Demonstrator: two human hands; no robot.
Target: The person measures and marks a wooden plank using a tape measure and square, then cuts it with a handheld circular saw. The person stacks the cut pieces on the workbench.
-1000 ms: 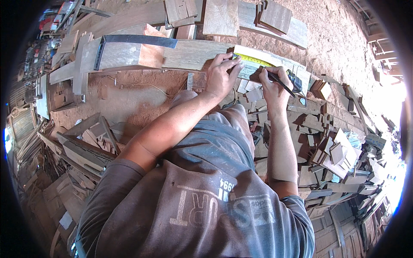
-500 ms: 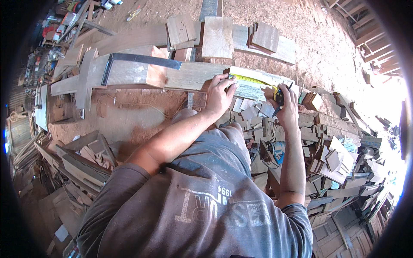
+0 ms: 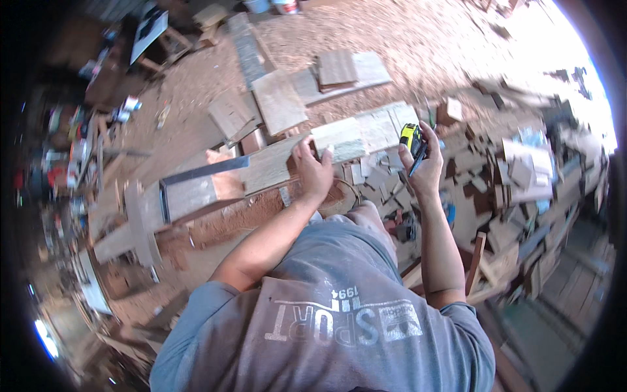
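In my right hand [image 3: 426, 163] is a yellow-and-black tape measure [image 3: 410, 135], lifted off the wood, with no blade showing. A thin dark item [image 3: 416, 164], too small to name, sticks out below it from the same hand. My left hand [image 3: 313, 171] is at the near end of a short pale board [image 3: 341, 140], thumb and fingers apart. Whether the fingertips touch that board I cannot tell. The short board lies on a long plank [image 3: 269, 168]. Further left on the plank rests a dark L-shaped square [image 3: 204, 171], beside a brown wood block [image 3: 228, 184].
Loose board pieces [image 3: 279, 101] and a small stack [image 3: 336, 68] sit on a second plank behind. Wood offcuts [image 3: 522, 166] are piled at the right. Sawdust covers the ground [image 3: 366, 32] beyond. A blue power tool [image 3: 449, 212] lies near my right forearm.
The stretched yellow blade is gone from the short board. My right hand has raised the tape measure away from it, and my left fingers have come off the blade's end. The whole view has turned.
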